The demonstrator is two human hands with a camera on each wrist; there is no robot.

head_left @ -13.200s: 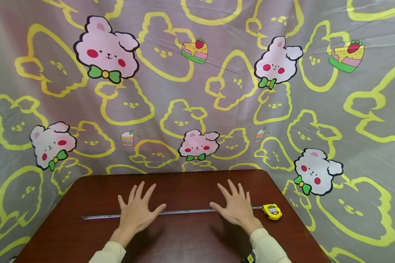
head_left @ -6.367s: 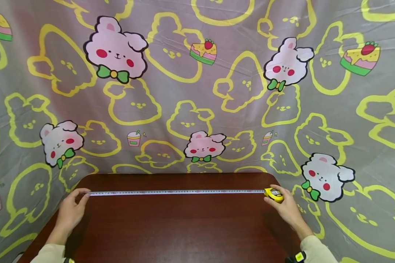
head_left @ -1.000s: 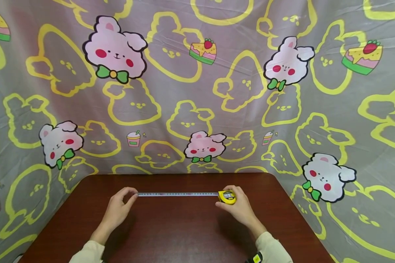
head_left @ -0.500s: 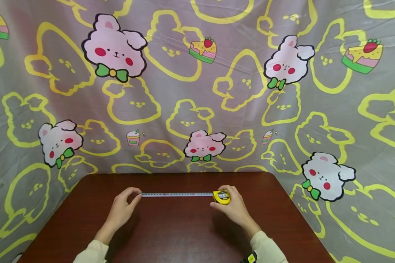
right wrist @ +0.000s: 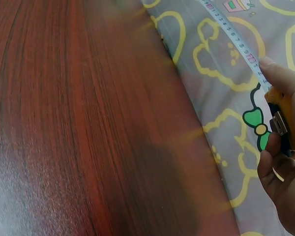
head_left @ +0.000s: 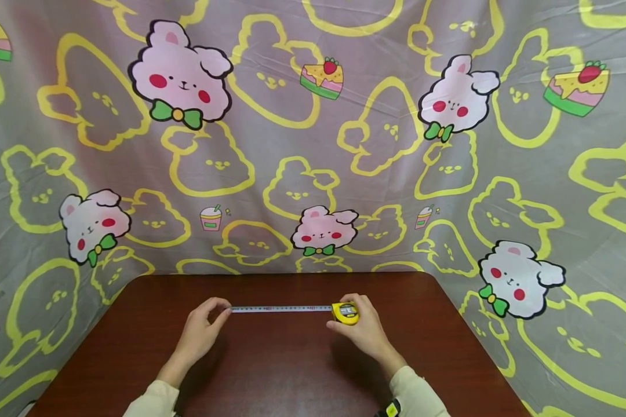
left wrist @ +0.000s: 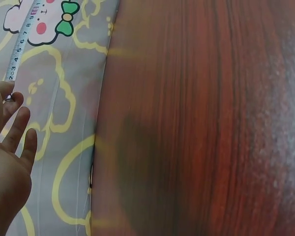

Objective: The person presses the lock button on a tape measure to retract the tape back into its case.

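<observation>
A yellow and black tape measure point(head_left: 346, 313) sits in my right hand point(head_left: 367, 331), gripped between thumb and fingers. Its white blade point(head_left: 281, 309) runs straight across to my left hand point(head_left: 199, 333), where thumb and forefinger pinch the end. Both hands hold it raised above the table, with shadows below. In the left wrist view the blade point(left wrist: 18, 46) leaves the pinching fingertips, low numbers nearest them; the end hook is mostly hidden. The right wrist view has the tape case point(right wrist: 280, 118) in the palm, partly covered by fingers, and the thumb lying beside the blade's exit.
The dark red-brown wooden table point(head_left: 271, 370) has rounded far corners. A grey curtain point(head_left: 313, 139) printed with rabbits and yellow outlines hangs behind it and along both sides, close to the table's edges.
Over the last second both hands have come closer together, left hand rightward and right hand leftward. The exposed blade is shorter. Earliest, the tape lay on the table under spread hands.
</observation>
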